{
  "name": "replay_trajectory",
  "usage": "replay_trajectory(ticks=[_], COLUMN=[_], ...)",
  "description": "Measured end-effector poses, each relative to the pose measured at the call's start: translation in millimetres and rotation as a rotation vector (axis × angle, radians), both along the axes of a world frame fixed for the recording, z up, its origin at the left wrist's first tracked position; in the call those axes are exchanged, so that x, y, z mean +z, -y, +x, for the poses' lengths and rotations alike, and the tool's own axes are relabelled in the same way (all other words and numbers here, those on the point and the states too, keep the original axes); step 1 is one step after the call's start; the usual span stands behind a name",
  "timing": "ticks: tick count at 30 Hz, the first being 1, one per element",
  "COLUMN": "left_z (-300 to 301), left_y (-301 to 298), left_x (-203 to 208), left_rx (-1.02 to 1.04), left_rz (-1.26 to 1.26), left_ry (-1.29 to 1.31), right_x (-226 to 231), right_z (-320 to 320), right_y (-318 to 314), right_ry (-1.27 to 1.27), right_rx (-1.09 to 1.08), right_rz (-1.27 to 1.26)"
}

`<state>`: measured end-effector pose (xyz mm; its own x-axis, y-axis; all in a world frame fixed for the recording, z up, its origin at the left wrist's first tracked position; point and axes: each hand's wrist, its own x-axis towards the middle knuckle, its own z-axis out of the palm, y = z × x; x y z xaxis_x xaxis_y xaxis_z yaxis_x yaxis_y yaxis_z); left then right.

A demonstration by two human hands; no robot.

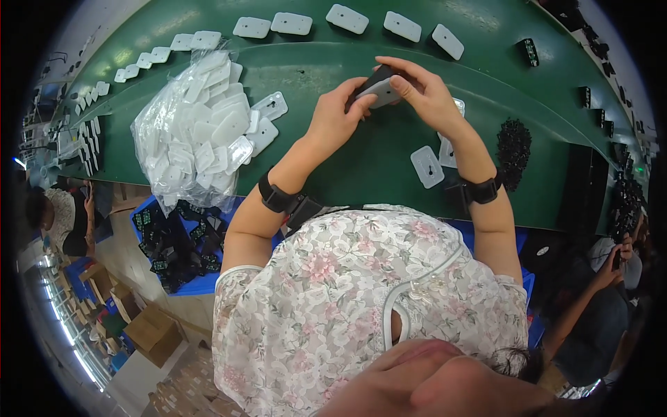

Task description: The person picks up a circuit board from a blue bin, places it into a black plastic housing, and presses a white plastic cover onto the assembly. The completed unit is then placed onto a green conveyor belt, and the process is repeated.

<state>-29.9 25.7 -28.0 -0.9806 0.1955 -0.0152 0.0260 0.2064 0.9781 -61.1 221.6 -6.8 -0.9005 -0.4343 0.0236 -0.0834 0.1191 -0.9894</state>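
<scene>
Over the green work table, both my hands hold one small device made of a black plastic housing and a pale plastic cover plate. My left hand grips its left end, the thumb along the plate. On the other end, my right hand is closed with its thumb pressed on the plate and its fingers over the far side. Whether plate and housing are fully joined I cannot tell. Below my right wrist lie several loose white plates, one of them a white plate with a dark keyhole-shaped slot.
A clear plastic bag spilling white plates stands left on the green table. White plates line the far side. A pile of small black parts lies right. Below the left edge, a blue bin holds black housings. Other people sit at both sides.
</scene>
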Motion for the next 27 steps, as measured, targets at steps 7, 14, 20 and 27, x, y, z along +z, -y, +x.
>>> replay_trajectory(ticks=[7,14,20,27], left_z=[10,3,1,10], left_y=[-11,-31,-28,63], left_x=[20,20,12,9], left_rx=[-0.073,-0.007,-0.087,0.134], left_rz=[0.129,0.371,0.048,-1.053], left_ry=[0.156,0.134,-0.005,-0.494], right_x=[10,18,23,5], right_z=[14,39,13,-53], right_y=[6,8,-40,-158], right_ry=[-0.310,0.059,0.009,-0.077], right_rx=[-0.231,-0.291,-0.293,-0.482], right_rz=[0.223,-0.306,-0.187,0.188])
